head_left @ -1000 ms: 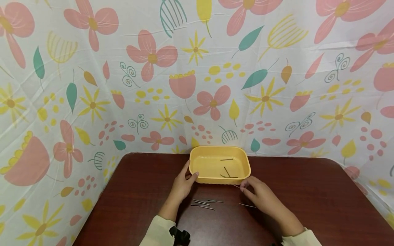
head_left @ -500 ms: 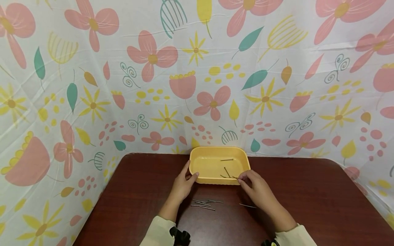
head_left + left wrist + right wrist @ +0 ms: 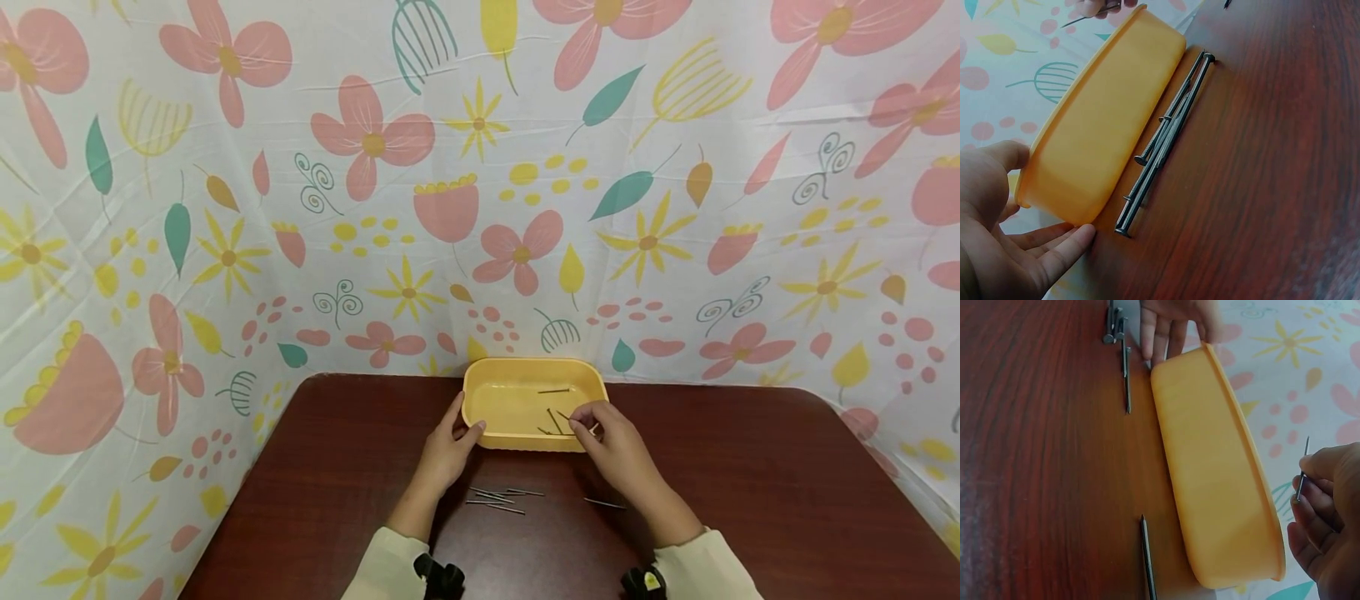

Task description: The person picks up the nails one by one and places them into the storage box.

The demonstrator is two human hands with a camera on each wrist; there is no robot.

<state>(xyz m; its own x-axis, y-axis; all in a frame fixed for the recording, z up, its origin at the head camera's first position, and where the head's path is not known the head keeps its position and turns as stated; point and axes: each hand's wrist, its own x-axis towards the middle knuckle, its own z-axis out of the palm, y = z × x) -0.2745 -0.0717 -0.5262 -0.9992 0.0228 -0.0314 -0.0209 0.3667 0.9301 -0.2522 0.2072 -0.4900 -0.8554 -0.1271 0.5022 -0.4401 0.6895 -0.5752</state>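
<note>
A shallow yellow plastic tub (image 3: 506,400) stands near the wall, with several nails (image 3: 554,421) lying in it. My left hand (image 3: 444,450) holds its near left corner, thumb at the rim and fingers against the side, as the left wrist view shows. Over the tub's right end, my right hand (image 3: 622,450) pinches a nail (image 3: 1307,447) between thumb and fingers, the tip pointing away from the palm. In front of the tub lies a small pile of nails (image 3: 1166,137). One loose nail (image 3: 604,503) rests on the table below the right hand.
The dark reddish-brown wooden table (image 3: 787,483) extends to both sides of the tub. Behind it hangs a white cloth (image 3: 517,325) printed with flowers and leaves. A black strap device (image 3: 438,575) sits at each wrist, beside pale sleeves.
From in front of the tub's near right corner, my right hand has moved up and left over the rim, carrying the pinched nail. My left hand has stayed put.
</note>
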